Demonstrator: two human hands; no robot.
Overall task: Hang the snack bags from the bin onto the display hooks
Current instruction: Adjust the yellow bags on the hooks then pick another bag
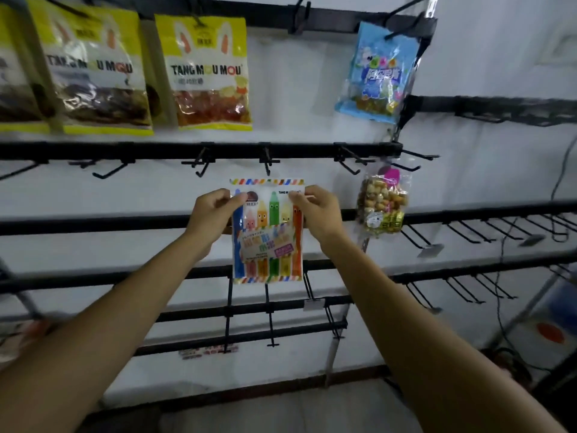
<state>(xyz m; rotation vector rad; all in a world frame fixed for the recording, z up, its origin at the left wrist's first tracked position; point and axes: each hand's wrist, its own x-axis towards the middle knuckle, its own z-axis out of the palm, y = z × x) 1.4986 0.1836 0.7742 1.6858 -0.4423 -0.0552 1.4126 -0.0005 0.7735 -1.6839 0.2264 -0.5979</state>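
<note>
- Holding the candy bag (268, 232) upright, facing the rack (93, 225), its top edge just below an empty hook (267, 160) on the rail (140, 150) above (the likely target, judging by the square line-up).
- Pinching the two top corners, left hand (212, 214) on the left one, right hand (318, 214) on the right one, thumbs in front, probably to keep the top stretched flat and level for threading.
- Not yet on the prong; hanging hole too small to make out.
- Calling next for a lift and a push straight back.
- Hanging close by: a nut bag (382, 204) just right, a blue bag (377, 73) higher up, yellow bags (206, 70) at top left.
- Bin out of sight.
</note>
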